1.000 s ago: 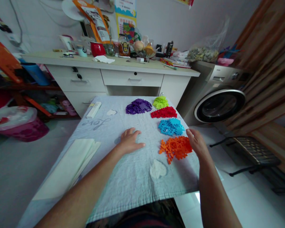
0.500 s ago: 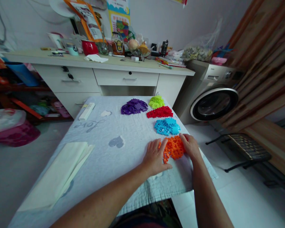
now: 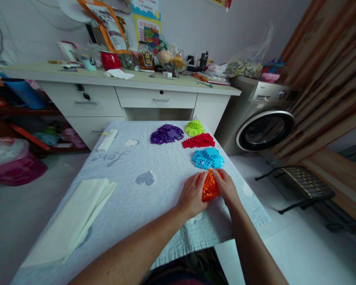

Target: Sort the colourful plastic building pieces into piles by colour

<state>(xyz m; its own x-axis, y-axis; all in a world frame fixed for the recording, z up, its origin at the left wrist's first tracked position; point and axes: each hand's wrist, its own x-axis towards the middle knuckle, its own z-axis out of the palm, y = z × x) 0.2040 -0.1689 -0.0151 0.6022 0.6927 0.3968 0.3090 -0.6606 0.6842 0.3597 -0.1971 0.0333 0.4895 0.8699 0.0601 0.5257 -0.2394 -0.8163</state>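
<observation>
Orange pile: the bumpy orange bits (image 3: 210,188) are heaped up near the close right corner of the tabletop (image 3: 166,162), between the two hands.
Left hand: the left hand (image 3: 192,196) is bent like half a bowl against the left side of the orange bits.
Right hand: the right hand (image 3: 228,187) bends round the other side, with fingers reaching over the top edge.
Grip: both hands are partly curled, and together they have hold of the orange bits, with only a small space between the fingertips.
Blue pile: the blue bits (image 3: 208,158) lie just past the orange ones.
Red pile: the red bits (image 3: 198,140) make a long, flat heap behind the blue.
Green pile: the bright green bits (image 3: 195,128) are right behind the red.
Purple pile: the purple bits (image 3: 166,134) sit to the left of the red and green.
Left side: a long white box (image 3: 108,140) lies near the far corner, and a folded pale sheet (image 3: 71,221) lies closer in.
Cloth: light blue, with hearts and curly writing.
</observation>
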